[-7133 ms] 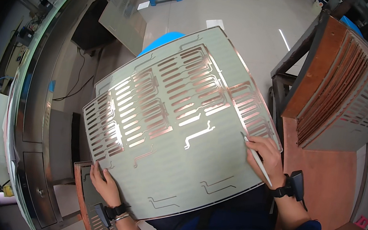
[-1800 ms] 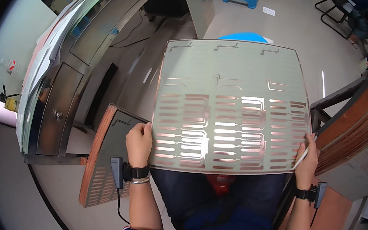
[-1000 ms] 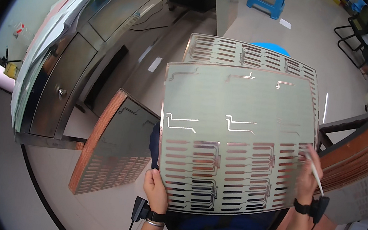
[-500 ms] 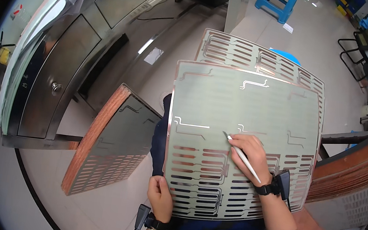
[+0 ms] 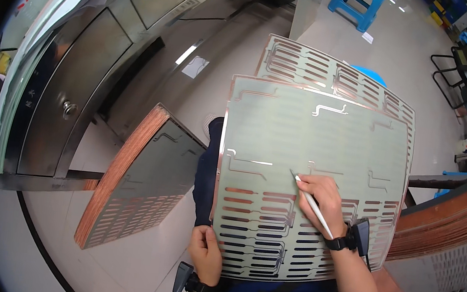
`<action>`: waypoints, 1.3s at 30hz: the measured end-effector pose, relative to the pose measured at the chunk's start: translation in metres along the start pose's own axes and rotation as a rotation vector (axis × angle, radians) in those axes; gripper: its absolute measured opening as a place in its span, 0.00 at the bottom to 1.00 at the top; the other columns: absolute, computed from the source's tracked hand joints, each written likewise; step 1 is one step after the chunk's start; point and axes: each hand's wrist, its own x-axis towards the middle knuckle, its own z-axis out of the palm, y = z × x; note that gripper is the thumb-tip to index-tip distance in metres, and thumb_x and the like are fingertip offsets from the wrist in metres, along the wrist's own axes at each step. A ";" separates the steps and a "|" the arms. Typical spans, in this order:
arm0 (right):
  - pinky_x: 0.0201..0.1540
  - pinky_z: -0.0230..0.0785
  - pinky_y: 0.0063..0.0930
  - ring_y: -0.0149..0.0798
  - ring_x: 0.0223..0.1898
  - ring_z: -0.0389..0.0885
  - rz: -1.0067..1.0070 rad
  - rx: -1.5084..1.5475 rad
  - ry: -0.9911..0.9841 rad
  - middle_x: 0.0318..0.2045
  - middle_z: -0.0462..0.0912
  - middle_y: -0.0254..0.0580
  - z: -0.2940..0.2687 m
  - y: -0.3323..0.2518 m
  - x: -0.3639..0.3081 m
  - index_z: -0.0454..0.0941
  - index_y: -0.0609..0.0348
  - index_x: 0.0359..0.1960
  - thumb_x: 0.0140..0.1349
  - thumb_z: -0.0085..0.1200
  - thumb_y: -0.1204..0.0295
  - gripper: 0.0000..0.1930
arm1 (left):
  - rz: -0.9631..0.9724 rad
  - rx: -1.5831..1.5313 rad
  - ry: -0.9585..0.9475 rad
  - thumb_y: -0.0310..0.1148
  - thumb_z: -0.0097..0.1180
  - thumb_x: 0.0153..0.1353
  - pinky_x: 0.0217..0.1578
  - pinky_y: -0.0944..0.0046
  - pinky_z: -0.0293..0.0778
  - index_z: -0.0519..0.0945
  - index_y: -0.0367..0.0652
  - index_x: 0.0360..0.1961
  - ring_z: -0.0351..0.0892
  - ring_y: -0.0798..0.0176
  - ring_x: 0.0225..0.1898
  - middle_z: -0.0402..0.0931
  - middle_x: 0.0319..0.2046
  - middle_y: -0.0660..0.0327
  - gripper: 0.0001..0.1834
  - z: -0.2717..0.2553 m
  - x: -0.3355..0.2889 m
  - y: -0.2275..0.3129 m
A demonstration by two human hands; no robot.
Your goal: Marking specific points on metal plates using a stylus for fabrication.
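**Copper-edged sheet held on the lap, pen tip on its surface**

Copper-trimmed and pale green, the slotted sheet [image 5: 315, 157] lies flat across the person's lap, its slotted end toward the body. The left hand [image 5: 206, 254] grips the sheet's near left corner, fingers folded together on the edge, thumb on top. A dark wrist device with a cable sits just below that hand. The right hand [image 5: 324, 198] rests on the middle of the sheet, fingers closed around a white pen [image 5: 313, 205] whose tip touches the sheet close to a thin copper trace. A black wrist strap [image 5: 348, 243] circles that wrist.

Under the held sheet, a second slotted sheet [image 5: 316, 68] shows past its far edge. To the left, a stack of copper-edged sheets [image 5: 132, 185] leans upright on the floor beside the person's knee. To the right, another stack [image 5: 442, 235] lies on a frame, well apart from the first.

Farther left stands a steel cabinet [image 5: 62, 92] with a round knob. At the far end of the grey floor stands a blue stool [image 5: 358, 2], and a chair at the upper right.
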 end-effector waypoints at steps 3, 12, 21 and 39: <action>0.47 0.73 0.35 0.46 0.41 0.82 0.003 0.000 0.006 0.41 0.84 0.45 0.002 0.000 0.002 0.81 0.62 0.39 0.49 0.62 0.84 0.14 | -0.020 -0.041 0.008 0.34 0.46 0.74 0.21 0.75 0.63 0.71 0.39 0.36 0.66 0.78 0.20 0.69 0.22 0.69 0.11 0.001 0.000 -0.004; 0.47 0.74 0.35 0.47 0.42 0.82 0.067 0.035 0.008 0.40 0.84 0.45 -0.003 0.000 -0.003 0.80 0.62 0.37 0.49 0.61 0.84 0.12 | 0.041 -0.029 0.002 0.35 0.45 0.74 0.20 0.74 0.65 0.71 0.40 0.36 0.66 0.77 0.20 0.69 0.22 0.69 0.11 0.001 0.000 -0.010; 0.48 0.74 0.35 0.45 0.42 0.82 0.077 0.077 0.000 0.39 0.84 0.44 -0.003 -0.002 0.003 0.80 0.62 0.37 0.50 0.60 0.83 0.12 | -0.060 -0.052 -0.024 0.35 0.44 0.75 0.30 0.73 0.65 0.71 0.40 0.35 0.64 0.77 0.27 0.67 0.26 0.69 0.11 -0.001 -0.001 0.001; 0.54 0.69 0.29 0.36 0.49 0.79 0.510 0.053 0.627 0.50 0.81 0.46 -0.094 0.062 -0.038 0.71 0.63 0.59 0.74 0.40 0.70 0.17 | -0.014 -0.160 0.037 0.35 0.50 0.72 0.19 0.75 0.65 0.69 0.41 0.35 0.69 0.78 0.19 0.71 0.21 0.69 0.10 0.005 0.002 -0.022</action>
